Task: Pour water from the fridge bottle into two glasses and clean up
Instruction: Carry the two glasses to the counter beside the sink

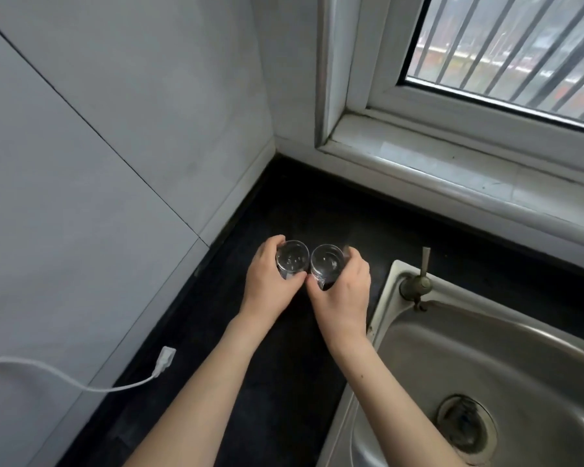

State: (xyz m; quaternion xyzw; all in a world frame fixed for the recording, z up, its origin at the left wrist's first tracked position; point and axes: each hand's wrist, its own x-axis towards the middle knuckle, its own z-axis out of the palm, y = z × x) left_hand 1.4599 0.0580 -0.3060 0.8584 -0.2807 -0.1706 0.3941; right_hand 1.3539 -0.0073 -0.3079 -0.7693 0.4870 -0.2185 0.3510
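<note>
Head view, looking down on a black counter (284,365) in a tiled corner. Near the middle of the frame two clear glasses stand side by side — the left glass (291,259) and the right glass (326,264) — with rims touching or nearly so; which of the two cannot be told. Both appear upright. Whether either holds water cannot be told, though bright specks show inside the left one.

The left hand (267,281) wraps the left glass from its 9 o'clock side, with the thumb across its near side and a fingertip at the far rim. The right hand (346,291) grips the right glass from its 3 o'clock side, fingers curled round the wall. The two thumbs meet at the glasses' 6 o'clock. Both bare forearms enter from the frame's 6 o'clock.

At 4 o'clock from the glasses lies a steel sink (418,348), its drain (466,426) toward the lower right; a tap (418,281) rises at the sink's near-left corner, just beside the right hand. A window (503,45) with bars fills the frame's 1 o'clock. A white cable (81,382) with its plug hangs at 8 o'clock against the wall.
</note>
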